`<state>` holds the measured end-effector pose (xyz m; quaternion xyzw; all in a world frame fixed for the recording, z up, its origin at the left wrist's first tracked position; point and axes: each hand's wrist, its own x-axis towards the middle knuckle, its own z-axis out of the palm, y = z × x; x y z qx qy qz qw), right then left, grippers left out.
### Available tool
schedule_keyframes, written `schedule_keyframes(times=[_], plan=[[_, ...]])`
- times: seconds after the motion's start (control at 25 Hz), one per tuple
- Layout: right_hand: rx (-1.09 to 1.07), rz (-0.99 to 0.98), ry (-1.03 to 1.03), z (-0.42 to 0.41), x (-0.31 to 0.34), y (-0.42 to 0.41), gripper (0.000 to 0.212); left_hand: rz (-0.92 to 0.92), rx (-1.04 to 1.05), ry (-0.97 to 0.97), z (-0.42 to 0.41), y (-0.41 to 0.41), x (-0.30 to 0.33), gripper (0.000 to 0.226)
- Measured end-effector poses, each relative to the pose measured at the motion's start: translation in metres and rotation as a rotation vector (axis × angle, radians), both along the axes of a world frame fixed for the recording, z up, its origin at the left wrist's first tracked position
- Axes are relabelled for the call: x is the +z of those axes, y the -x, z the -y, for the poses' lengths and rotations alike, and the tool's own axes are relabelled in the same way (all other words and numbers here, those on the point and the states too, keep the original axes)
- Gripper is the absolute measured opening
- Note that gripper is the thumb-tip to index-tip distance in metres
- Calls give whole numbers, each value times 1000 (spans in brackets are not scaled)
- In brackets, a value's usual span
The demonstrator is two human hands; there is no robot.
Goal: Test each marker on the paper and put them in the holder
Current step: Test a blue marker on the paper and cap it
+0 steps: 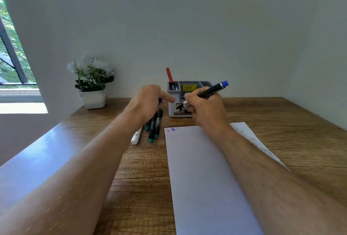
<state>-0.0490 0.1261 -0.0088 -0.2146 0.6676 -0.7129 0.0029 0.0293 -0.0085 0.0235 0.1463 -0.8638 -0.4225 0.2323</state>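
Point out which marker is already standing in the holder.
The red-capped marker, upright in the left rear slot of the grey holder. The others lie on the table or sit in the right hand.

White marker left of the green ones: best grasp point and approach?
Pinch the white marker across its barrel at the near half, coming from above and its left side. It lies flat on the table, pointing away; its far end runs under the left hand, and the green-capped markers crowd its right, so the left side looks freer.
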Motion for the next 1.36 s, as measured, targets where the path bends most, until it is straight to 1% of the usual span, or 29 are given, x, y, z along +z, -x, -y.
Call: schedule_keyframes(times=[0.08,0.16,0.24,0.32,0.44,0.52,0.64,0.92,1.2,1.28,1.32,1.36], plan=[[78,54,133,-4,5,-3,8,-88,-14,-343,-2,2,1,34],[130,71,218,-7,8,-5,7,-145,-41,-612,-3,4,-2,38],[161,110,293,-8,10,-5,6,-164,-18,-754,-4,2,-5,36],[186,159,344,-9,10,-5,13,-198,-20,-867,-6,0,-5,30],[172,183,354,-8,10,-4,18,-268,-58,-993,-5,1,-6,20],[156,189,347,-7,10,-3,18,-305,-59,-1017,-2,4,-6,19],[155,190,337,-6,10,-4,18,-317,-66,-977,-2,5,-8,13],[169,195,379,-6,9,-2,20,-335,-14,-872,0,5,-9,23],[182,189,357,-4,8,-3,16,-316,-57,-840,-7,6,-10,17],[162,135,335,-6,9,-2,10,-344,-46,-846,-7,7,-10,18],[138,71,295,-7,9,-1,10,-373,-28,-865,-5,7,-11,19],[96,-31,214,-8,8,0,12,-407,-2,-886,-2,7,-11,20]])
